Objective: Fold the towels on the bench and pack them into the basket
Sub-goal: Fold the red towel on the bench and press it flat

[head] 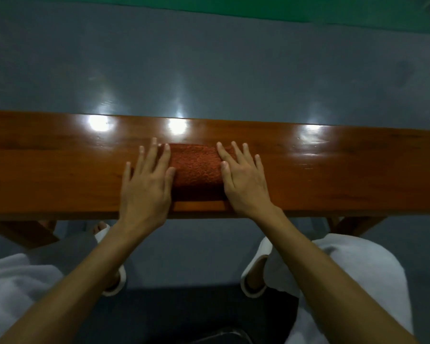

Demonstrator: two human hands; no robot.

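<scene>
A small rust-orange towel (196, 167), folded into a compact pad, lies on the glossy wooden bench (60, 170) near its front edge. My left hand (147, 180) lies flat over the towel's left end, fingers straight and spread. My right hand (241, 177) lies flat over the right end in the same way. Both hands press down on it from the sides. No basket is in view.
The bench runs across the whole view, with its legs (358, 225) angled below. Beyond it lies shiny grey floor (209, 70) and a green strip (308, 11) at the top. My knees in light clothing and white slippers (255, 271) sit under the bench's near edge.
</scene>
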